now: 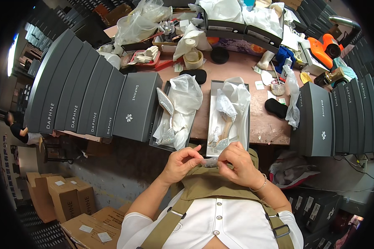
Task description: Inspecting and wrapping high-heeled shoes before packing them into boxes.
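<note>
My left hand (182, 162) and my right hand (238, 161) meet close to my chest, both pinching a small clear plastic packet (211, 162) between their fingertips. Just beyond them, at the table's near edge, lie two open shoe boxes. The left box (157, 132) holds a glittery silver high-heeled shoe (167, 120) on white tissue paper. The right box (212, 93) holds another sparkly shoe (222, 133) partly wrapped in tissue and clear plastic.
Rows of dark grey shoe boxes (83, 95) line the left, and more grey boxes (340, 116) stand on the right. The table's back is cluttered with tissue, a tape roll (193, 58), black insoles and an orange tool (325, 47). Cardboard cartons (66, 195) sit on the floor.
</note>
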A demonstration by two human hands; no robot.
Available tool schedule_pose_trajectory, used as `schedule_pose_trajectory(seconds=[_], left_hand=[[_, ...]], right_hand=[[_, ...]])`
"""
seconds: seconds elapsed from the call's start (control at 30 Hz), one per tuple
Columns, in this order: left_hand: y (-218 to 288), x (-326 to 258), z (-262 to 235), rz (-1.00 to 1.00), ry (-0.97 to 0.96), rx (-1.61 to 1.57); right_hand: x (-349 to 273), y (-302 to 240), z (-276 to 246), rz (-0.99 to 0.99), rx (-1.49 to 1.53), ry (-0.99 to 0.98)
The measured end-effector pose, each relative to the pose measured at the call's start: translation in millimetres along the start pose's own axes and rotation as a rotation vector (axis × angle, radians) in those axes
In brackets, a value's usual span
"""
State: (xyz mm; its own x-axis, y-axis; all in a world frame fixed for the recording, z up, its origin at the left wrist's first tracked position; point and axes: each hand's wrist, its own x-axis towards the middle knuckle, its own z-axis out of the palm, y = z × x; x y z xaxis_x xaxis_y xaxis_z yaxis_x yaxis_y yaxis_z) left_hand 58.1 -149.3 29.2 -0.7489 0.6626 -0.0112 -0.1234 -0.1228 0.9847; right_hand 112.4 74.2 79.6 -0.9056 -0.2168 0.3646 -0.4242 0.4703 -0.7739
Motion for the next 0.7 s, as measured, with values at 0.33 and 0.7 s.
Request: schedule_pose_trajectory(seconds=[0.33, 0.7], left_hand=[[17.5, 14.9, -1.5, 0.052, -0.078, 0.275], [92.1, 209.0, -153.9, 0.385, 0.359, 0.898]], right_hand=[[17.7, 2.9, -5.3, 0.018, 0.039, -0.09], [33.1, 50.3, -13.2, 0.322, 0.114, -0.049]])
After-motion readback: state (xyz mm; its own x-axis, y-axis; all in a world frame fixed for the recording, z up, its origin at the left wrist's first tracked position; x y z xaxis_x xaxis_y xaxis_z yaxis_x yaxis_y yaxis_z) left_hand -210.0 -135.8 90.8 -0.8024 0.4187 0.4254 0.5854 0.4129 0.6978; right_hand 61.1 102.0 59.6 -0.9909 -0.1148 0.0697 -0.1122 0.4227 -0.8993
